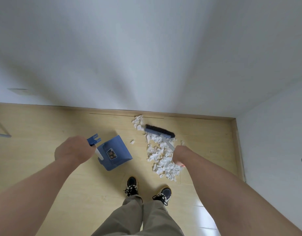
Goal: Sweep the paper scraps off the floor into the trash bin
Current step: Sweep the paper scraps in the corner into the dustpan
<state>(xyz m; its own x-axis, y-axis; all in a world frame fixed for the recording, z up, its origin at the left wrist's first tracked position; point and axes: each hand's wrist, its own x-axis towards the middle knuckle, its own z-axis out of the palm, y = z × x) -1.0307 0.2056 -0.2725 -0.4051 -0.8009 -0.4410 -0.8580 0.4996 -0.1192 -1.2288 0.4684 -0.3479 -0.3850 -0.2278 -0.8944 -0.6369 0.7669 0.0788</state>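
White crumpled paper scraps point(161, 160) lie in a long pile on the wooden floor, from the wall down toward my right shoe. My right hand point(180, 155) grips the grey handle of a broom whose dark brush head point(159, 132) rests among the scraps near the wall. A blue dustpan point(115, 154) stands on the floor left of the pile, and my left hand point(73, 150) grips the top of its handle. One small scrap point(132, 142) lies apart, between dustpan and pile. No trash bin is in view.
A white wall point(146, 57) runs along the far edge of the floor and meets a second wall at the right corner point(235, 119). My two shoes point(147, 190) stand just below the pile. A grey metal leg point(2, 133) shows at far left.
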